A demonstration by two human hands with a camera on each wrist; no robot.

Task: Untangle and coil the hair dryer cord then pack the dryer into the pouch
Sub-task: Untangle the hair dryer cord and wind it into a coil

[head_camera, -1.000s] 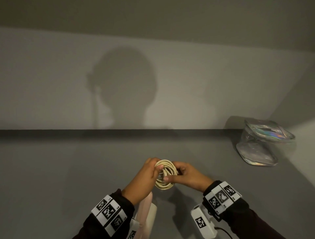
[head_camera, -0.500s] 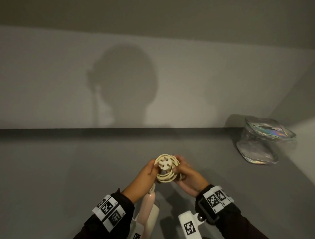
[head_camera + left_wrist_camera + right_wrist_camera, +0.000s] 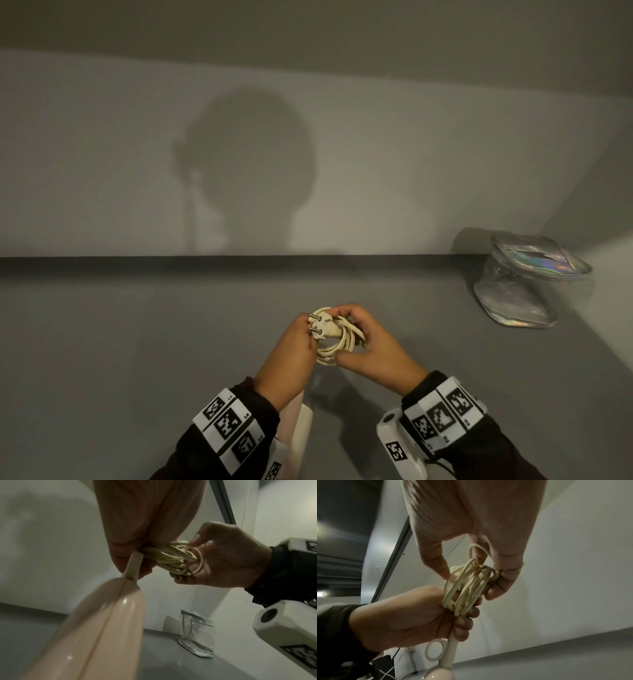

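Observation:
The cream cord is wound into a small coil held up between both hands over the grey table. Its two-pin plug lies across the top of the coil, pins pointing left. My left hand grips the coil's left side, and the pink hair dryer hangs from it below the wrist. My right hand pinches the coil from the right, fingers curled over the top. The clear pouch with an iridescent top stands open at the far right.
A grey table runs back to a pale wall, with a second wall close on the right behind the pouch. Wrist-worn cameras with black-and-white tags sit on both dark sleeves.
The plug, which faced the camera half a second ago, is turned so its pins point left. My right hand has shifted up and over the coil; both hands stay on it.

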